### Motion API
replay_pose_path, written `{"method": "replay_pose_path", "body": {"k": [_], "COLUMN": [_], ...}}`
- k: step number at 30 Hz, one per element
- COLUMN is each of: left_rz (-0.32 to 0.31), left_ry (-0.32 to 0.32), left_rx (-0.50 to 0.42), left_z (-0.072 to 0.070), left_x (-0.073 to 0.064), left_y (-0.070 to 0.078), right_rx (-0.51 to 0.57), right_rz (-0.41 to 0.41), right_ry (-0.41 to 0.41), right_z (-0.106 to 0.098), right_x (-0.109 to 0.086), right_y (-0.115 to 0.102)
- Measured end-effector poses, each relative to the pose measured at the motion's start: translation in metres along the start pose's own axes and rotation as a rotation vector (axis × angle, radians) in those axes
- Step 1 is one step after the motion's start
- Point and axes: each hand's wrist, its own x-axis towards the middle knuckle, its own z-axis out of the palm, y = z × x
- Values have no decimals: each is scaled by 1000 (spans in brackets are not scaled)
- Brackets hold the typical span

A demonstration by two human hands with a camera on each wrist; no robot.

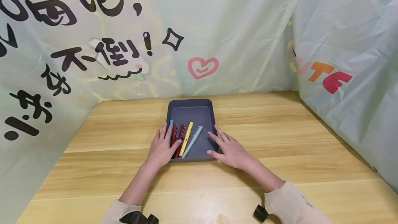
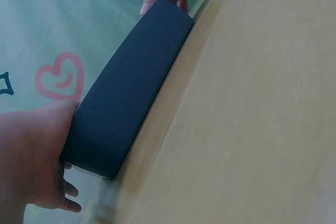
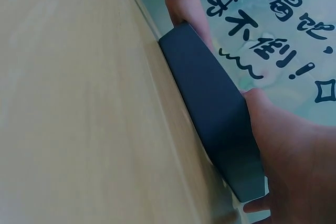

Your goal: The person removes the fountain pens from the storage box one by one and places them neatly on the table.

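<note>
While the left hand (image 1: 160, 149) and right hand (image 1: 233, 151) spread against opposite sides of the tray (image 1: 191, 103), seemingly loosely, even pressure should steady the pens (image 1: 186, 139).

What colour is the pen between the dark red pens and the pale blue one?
Yellow. That pen shows best in the head view.

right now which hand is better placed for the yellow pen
Probably the left hand: its thumb lies near the yellow pen; the right hand is farther, at the right of the tray.
</note>
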Motion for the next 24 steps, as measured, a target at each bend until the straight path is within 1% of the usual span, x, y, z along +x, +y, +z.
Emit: {"method": "replay_pose_path", "body": {"k": [8, 15, 22, 24], "left_rz": [8, 8, 7, 14], "left_ry": [-5, -14, -33, -21], "left_rx": [-12, -6, 38, 56], "left_z": [2, 1, -1, -4], "left_x": [-1, -4, -6, -6], "left_y": [3, 4, 8, 10], "right_rx": [0, 3, 2, -1], "right_rz": [-9, -3, -2, -3], "right_ry": [11, 12, 13, 11], "right_z": [-1, -2, -1, -1], "right_x": [-4, -7, -10, -11], "right_y": [2, 0, 1, 1]}}
